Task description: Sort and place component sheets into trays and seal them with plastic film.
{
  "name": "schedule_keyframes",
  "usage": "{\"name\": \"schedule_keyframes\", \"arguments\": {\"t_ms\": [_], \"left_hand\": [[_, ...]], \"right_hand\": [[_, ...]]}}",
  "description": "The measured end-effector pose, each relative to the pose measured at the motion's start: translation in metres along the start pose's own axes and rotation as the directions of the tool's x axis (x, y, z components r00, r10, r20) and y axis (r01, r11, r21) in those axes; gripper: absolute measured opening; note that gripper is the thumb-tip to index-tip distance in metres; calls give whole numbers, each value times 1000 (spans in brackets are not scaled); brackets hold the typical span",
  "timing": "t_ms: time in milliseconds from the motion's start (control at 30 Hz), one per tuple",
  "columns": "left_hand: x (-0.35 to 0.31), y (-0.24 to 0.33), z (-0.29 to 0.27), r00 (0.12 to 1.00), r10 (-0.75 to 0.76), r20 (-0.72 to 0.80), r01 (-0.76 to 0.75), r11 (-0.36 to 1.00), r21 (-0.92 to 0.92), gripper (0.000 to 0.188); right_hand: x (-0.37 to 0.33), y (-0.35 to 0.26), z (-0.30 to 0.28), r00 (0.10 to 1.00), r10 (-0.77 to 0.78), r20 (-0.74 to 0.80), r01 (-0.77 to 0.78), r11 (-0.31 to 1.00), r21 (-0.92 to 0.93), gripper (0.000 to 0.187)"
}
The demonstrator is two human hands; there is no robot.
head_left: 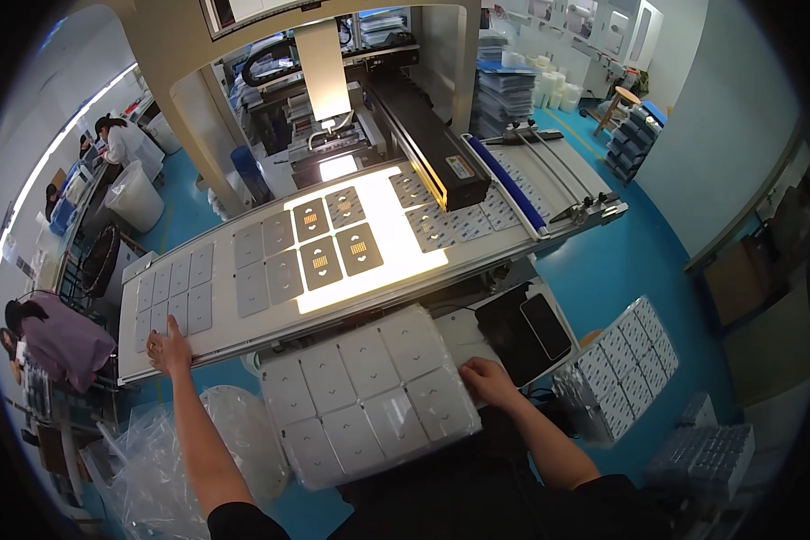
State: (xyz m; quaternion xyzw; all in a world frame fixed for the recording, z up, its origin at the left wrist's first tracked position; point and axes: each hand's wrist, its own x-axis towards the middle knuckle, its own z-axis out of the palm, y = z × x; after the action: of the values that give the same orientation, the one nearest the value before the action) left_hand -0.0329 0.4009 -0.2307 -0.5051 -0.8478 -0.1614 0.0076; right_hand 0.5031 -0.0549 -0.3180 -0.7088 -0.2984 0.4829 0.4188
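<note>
My left hand [168, 346] lies at the near edge of a grey sheet of panels [177, 281] on the left end of the machine's white bed, fingers stretched out. A stack of similar grey sheets [369, 396], each divided into rectangles with small arrow marks, sits right in front of me. At the stack's right edge is my right hand [488, 382], its fingers curled closed; what they pinch, if anything, is hidden. Further along the bed, another panel sheet [265, 270] lies partly under bright light, its right-hand rectangles showing orange patterns.
A black machine head [436, 144] spans the bed, with a blue roller [510, 191] to its right. Below the bed, a phone-like black device [544, 327] rests on a dark surface. Patterned sheets [616, 369] are stacked at right; clear plastic bags [166, 459] bunch at lower left. Co-workers sit far left.
</note>
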Motion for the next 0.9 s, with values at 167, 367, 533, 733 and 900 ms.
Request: {"name": "schedule_keyframes", "arguments": {"t_ms": [167,367,533,733,900], "left_hand": [[0,0,1,1000,3,-7,-3,1000,10,96],[-1,1,-1,1000,1,-11,-1,1000,24,95],[-4,3,-2,1000,-13,-14,13,1000,5,95],[-5,3,-5,1000,-11,-2,11,1000,5,96],[-2,0,-1,1000,-15,-19,15,1000,-8,97]], "right_hand": [[-1,0,-1,1000,-9,-2,9,1000,-5,29],[-2,-2,-1,1000,2,1,-2,1000,-4,29],[3,7,0,1000,-21,-9,21,1000,4,28],[2,8,0,999,-43,-18,43,999,-15,27],[1,5,1,999,-36,-12,36,999,-2,27]]}}
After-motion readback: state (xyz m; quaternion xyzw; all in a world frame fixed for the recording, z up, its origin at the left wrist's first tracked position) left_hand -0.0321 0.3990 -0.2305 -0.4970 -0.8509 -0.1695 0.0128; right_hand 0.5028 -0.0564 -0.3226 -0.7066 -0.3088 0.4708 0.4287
